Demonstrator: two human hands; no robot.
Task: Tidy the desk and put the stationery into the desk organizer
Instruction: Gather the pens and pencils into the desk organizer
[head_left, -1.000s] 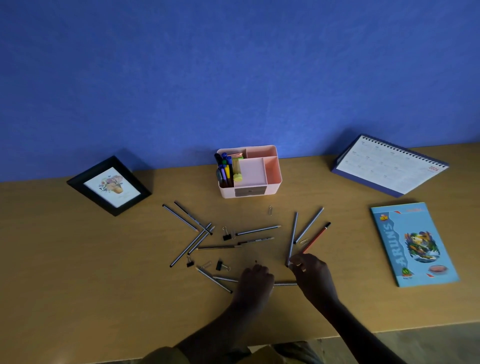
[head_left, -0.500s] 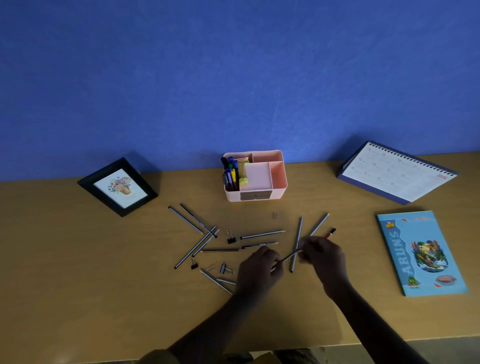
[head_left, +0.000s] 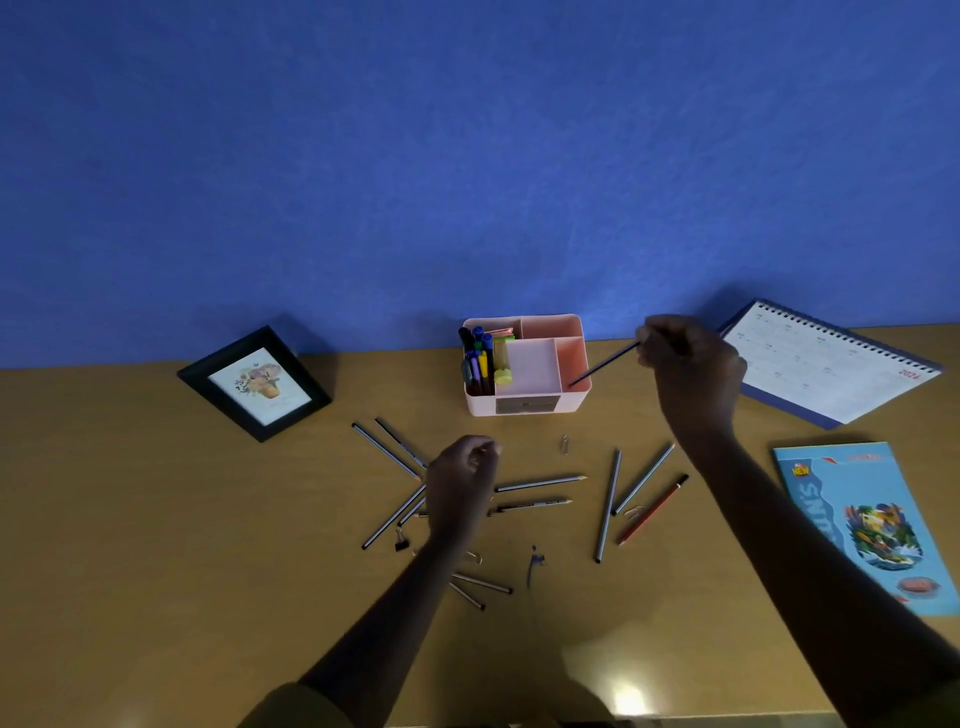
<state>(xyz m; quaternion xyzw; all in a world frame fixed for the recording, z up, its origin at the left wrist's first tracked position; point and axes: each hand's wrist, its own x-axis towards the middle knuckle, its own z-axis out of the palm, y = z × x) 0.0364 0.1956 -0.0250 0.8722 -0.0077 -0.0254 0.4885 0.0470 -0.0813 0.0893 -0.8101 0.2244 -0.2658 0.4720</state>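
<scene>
The pink desk organizer (head_left: 574, 400) stands at the middle of the back edge of the desk (head_left: 156, 519), against the blue wall. Its left compartment holds a bunch of upright markers (head_left: 478, 358) with blue, green, yellow and black caps. Just beside them stands a yellow-green tube (head_left: 503, 358).

The right hand (head_left: 691, 369) is raised to the right of the organizer and pinches the upper end of a dark pencil (head_left: 605, 366). The pencil slants down to the left, and its lower tip is inside the right compartment.

The left hand (head_left: 462, 480) hovers over the middle of the desk with curled fingers; I cannot tell if it holds something. Around it lie loose grey pencils (head_left: 540, 483), a red pencil (head_left: 652, 512), a black binder clip (head_left: 401, 543) and a paper clip (head_left: 564, 444).

A picture frame (head_left: 254, 384) is near the back left corner, a calendar (head_left: 826, 364) near the back right, and a blue notebook (head_left: 862, 519) at the right edge.
</scene>
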